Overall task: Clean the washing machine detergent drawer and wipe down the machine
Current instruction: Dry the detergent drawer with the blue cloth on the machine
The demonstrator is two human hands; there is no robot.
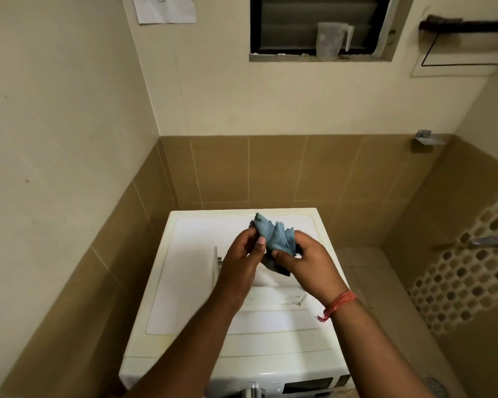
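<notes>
**Both hands hold a blue cloth above the washing machine**

At the centre of the frame, the left hand (243,255) and the right hand (308,259) are raised together over the top of the white washing machine (184,282), each grasping one side of a crumpled blue cloth (273,235). The cloth bunches upward between the thumbs and fingers, and a darker fold of it hangs down beneath the right hand. A red thread band (338,304) circles the right wrist.

The washing machine fills the lower middle of the frame, its flat top pale and faintly streaked near the right forearm. Its control panel (308,384) with a dark display shows at the bottom edge. The detergent drawer cannot be made out from this angle.

Brown tiles cover the lower walls around the machine, cream wall above. In the upper middle of the frame a louvred window (319,24) holds a clear plastic jug (332,38) on its sill. A sheet of paper (166,8) hangs at the upper left, and a brush (440,23) lies on a ledge at the upper right.
</notes>
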